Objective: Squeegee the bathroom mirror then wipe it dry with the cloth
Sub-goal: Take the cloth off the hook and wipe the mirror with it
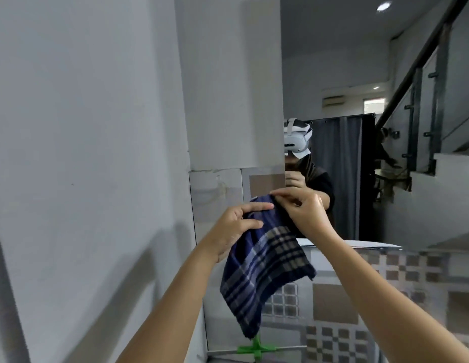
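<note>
A blue plaid cloth point(265, 268) hangs in front of me, held up by both hands at its top edge. My left hand point(236, 226) grips the upper left part of it. My right hand point(304, 210) pinches the top right corner. The bathroom mirror point(359, 74) fills the right half of the view, its left edge just behind my hands, and it reflects a person with a white headset, a dark curtain and a staircase. A green squeegee point(255, 348) lies low down under the cloth, partly hidden by it.
A plain grey wall point(84, 153) takes up the left side. Below the mirror are tiles point(401, 284) with a checked pattern. A narrow ledge point(280, 348) runs beside the squeegee at the bottom.
</note>
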{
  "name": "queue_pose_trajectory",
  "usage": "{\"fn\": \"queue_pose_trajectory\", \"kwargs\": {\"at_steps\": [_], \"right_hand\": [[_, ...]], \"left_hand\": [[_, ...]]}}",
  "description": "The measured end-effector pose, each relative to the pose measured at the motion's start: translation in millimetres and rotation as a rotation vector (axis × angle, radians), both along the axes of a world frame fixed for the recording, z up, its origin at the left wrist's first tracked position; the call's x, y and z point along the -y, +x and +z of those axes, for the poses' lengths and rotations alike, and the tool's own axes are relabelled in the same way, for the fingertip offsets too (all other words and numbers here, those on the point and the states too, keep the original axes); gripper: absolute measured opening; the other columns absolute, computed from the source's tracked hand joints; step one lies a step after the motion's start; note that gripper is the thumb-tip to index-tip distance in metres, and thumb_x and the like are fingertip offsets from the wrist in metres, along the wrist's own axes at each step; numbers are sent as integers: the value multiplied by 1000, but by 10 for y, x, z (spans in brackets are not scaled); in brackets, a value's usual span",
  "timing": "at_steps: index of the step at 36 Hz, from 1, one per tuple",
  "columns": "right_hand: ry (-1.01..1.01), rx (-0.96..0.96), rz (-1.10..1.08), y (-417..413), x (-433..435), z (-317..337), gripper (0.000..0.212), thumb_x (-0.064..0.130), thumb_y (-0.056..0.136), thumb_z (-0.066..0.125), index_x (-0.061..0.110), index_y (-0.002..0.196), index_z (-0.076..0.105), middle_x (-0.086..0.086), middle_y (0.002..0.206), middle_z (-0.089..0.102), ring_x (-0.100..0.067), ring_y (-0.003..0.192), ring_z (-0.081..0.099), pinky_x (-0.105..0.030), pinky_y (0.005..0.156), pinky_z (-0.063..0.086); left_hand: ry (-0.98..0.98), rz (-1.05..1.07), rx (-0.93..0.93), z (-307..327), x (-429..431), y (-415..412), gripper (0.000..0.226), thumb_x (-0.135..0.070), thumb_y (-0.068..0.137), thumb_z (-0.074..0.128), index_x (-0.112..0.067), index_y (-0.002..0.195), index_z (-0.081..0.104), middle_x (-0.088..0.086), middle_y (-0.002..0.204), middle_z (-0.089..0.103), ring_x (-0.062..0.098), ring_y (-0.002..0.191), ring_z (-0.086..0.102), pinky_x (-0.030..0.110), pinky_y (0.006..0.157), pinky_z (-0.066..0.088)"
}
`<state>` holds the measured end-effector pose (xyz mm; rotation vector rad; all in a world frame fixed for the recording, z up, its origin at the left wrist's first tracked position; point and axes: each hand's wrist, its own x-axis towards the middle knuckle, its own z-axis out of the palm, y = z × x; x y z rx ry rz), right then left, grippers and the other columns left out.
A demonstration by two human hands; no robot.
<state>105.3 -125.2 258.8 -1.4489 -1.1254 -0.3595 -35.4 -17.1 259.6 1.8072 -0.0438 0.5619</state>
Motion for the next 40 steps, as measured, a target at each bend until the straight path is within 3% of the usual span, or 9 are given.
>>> {"fn": "queue_pose_trajectory", "kwargs": {"at_steps": [4, 8, 14, 17, 20, 23, 29, 34, 40], "right_hand": [[27, -138, 39, -100, 313, -368, 24, 15, 91, 59, 17, 114, 65, 7, 101, 68, -2, 98, 63, -19, 87, 50], [20, -188, 117, -199, 603, -659, 35, 23, 93, 52, 32, 126, 49, 5, 108, 65, -1, 95, 63, -15, 79, 51], [-33, -227, 246, -201, 981, -957, 42, 29, 95, 45, 55, 125, 30, 1, 119, 59, 0, 105, 57, -10, 79, 45], [-14, -256, 322, -224, 1118, -1000, 45, 37, 90, 43, 52, 129, 28, -1, 120, 61, -8, 109, 58, -12, 81, 46], [101, -396, 437, -266, 1195, -974, 43, 30, 93, 44, 39, 133, 32, 5, 122, 58, -8, 107, 59, -16, 83, 48], [198, -431, 418, -258, 1291, -918, 25, 18, 94, 51, 28, 117, 49, 3, 110, 61, -9, 98, 61, -26, 82, 51], [125, -313, 283, -18, 1595, -880, 18, 5, 88, 61, 22, 93, 60, 0, 89, 62, -9, 82, 58, -22, 70, 49], [94, -239, 269, 94, 1798, -776, 14, 3, 87, 61, 13, 97, 64, -7, 92, 66, -16, 85, 62, -34, 76, 52], [139, -323, 279, 129, 1862, -642, 17, 6, 93, 53, 17, 104, 58, 3, 92, 60, -7, 80, 56, -23, 69, 46]], "left_hand": [[-193, 82, 122, -163, 177, 82, 38, 9, 86, 51, -15, 111, 66, 9, 114, 67, 23, 106, 63, 30, 91, 50], [-362, 116, 217, -184, 374, 166, 39, 9, 84, 52, -13, 114, 63, 13, 117, 64, 29, 112, 59, 41, 99, 45], [-511, 117, 365, -143, 741, 212, 39, 7, 87, 48, -17, 115, 62, 5, 111, 66, 19, 99, 63, 31, 88, 51], [-518, 94, 364, -146, 926, 224, 39, 4, 89, 47, -18, 117, 61, 0, 104, 70, 15, 92, 66, 27, 79, 54], [-448, 57, 313, -180, 1122, 218, 39, 5, 88, 47, -18, 116, 61, -2, 100, 72, 13, 91, 67, 26, 76, 54], [-323, 63, 231, -225, 1276, 179, 38, 4, 87, 51, -18, 116, 62, 1, 104, 69, 13, 92, 67, 24, 76, 53], [-201, 199, 148, -380, 1336, 59, 40, 6, 80, 63, -14, 114, 64, 6, 112, 66, 14, 100, 64, 23, 84, 51], [-160, 268, 50, -576, 1475, -15, 39, -18, 69, 76, -25, 107, 70, 6, 121, 63, 18, 111, 60, 37, 98, 48], [-194, 175, 140, -605, 1787, 47, 42, -12, 70, 71, -21, 111, 65, 0, 118, 64, 16, 111, 60, 25, 88, 51]]}}
